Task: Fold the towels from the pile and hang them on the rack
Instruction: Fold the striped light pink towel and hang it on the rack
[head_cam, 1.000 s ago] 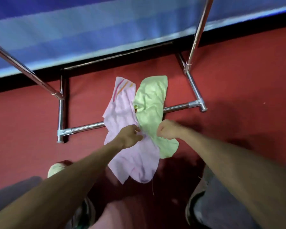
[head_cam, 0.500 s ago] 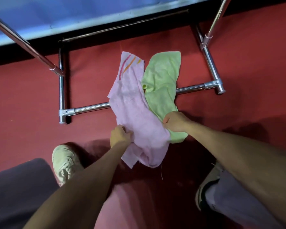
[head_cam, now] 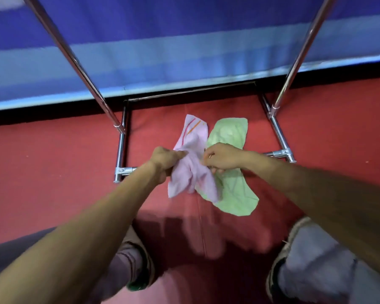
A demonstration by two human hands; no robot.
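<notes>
Red carpet underfoot, a black strip at its far edge, a blue banded backdrop behind. Below, left sneaker, right sneaker, grey trouser leg.

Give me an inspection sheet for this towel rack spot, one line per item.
Surface: red carpet floor, shadowed near the feet.
Job's things: pink towel, bunched, overlaps green towel; both lie across the low bar of the chrome rack.
Clutter: nothing seen.
Hands: left hand grips the pink towel; right hand pinches it.
Cables: nothing seen.
Surroundings: blue striped wall; the person's shoes.
</notes>
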